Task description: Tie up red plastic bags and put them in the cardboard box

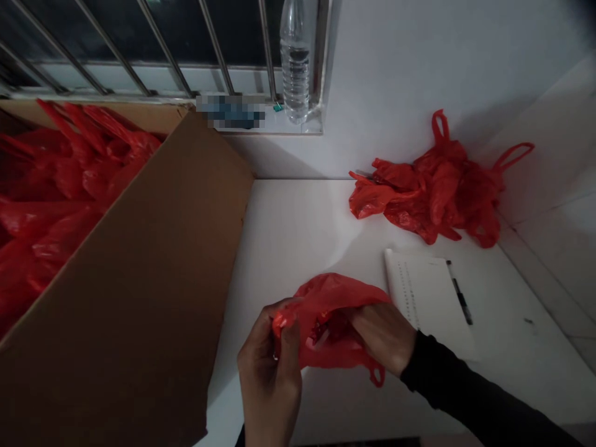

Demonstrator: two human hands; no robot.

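Near the front edge of the white table (298, 236), obs. 1:

**A:** Left hand (269, 372) is closed on one edge of a red plastic bag (338, 310), thumb and fingers pinching a bunched bit of film. Right hand (384, 338) is closed too, gripping the opposite side of the bag's mouth. Bag hangs between the two hands, just above the table surface, directly in front of the person.

**B:** Why the two-sided grip?

**A:** Judgement only: thin film collapses unless it is held at two points, so a pinch on each side keeps the mouth spread. Something lighter shows inside, by the right thumb; too dim to identify. One handle loop dangles below the right wrist, unheld.

**B:** Surroundings?

**A:** Large cardboard box (139, 279) stands at the left, touching the table edge, top open, filled with more red bags (60, 186). Its nearness to the left hand suits reaching across without leaning, I'd guess. A loose heap of red bags (433, 186) lies at the far right corner against the wall, well apart from the hands.

**B:** Paperwork?

**A:** Sheet of paper (423, 298) lies flat just beside the right hand, with a pen (460, 293) resting on it; the writing is not legible. Water bottle (295, 62) stands upright on the window ledge behind, against the bars.
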